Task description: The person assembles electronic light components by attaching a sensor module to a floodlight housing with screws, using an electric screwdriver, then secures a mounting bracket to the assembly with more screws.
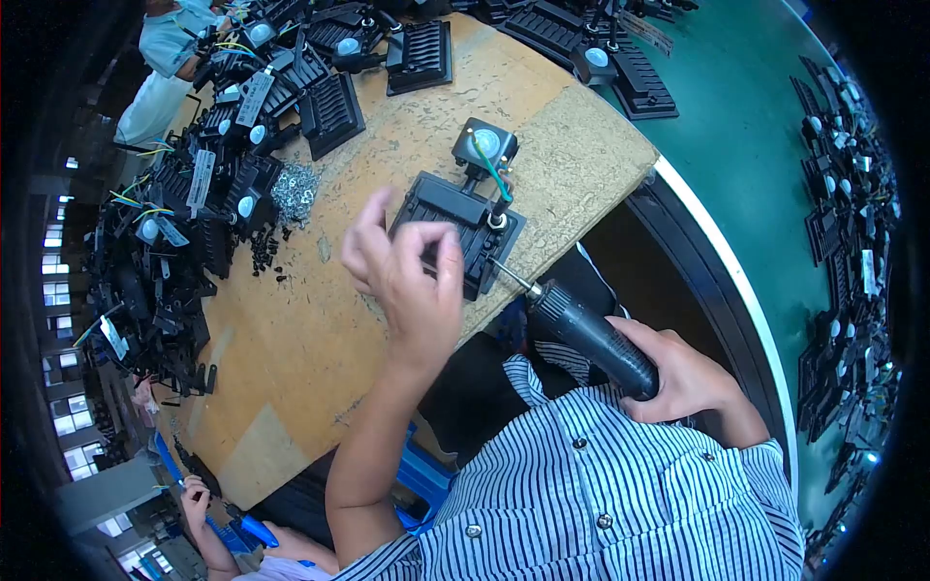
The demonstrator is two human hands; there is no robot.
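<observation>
A black finned floodlight housing (450,218) lies on the worktable near its edge. Attached at its upper end is a sensor head (487,143) with a white dome, and a green wire (491,167) stands up beside it. My left hand (412,276) is above the housing's lower left part, thumb and index fingertips together in a pinch, other fingers loosely bent. Whatever the pinch holds, if anything, is hidden. Wrapped in my right hand (683,373) is a black electric screwdriver (601,339), its thin bit reaching the housing's right side.
Many black floodlights (334,111) crowd the left and far side of the wooden worktable (291,349). Small metal parts (294,194) and black screws (263,250) lie in piles. A green conveyor surface (746,145) with more lights runs on the right. Other people (160,87) sit nearby.
</observation>
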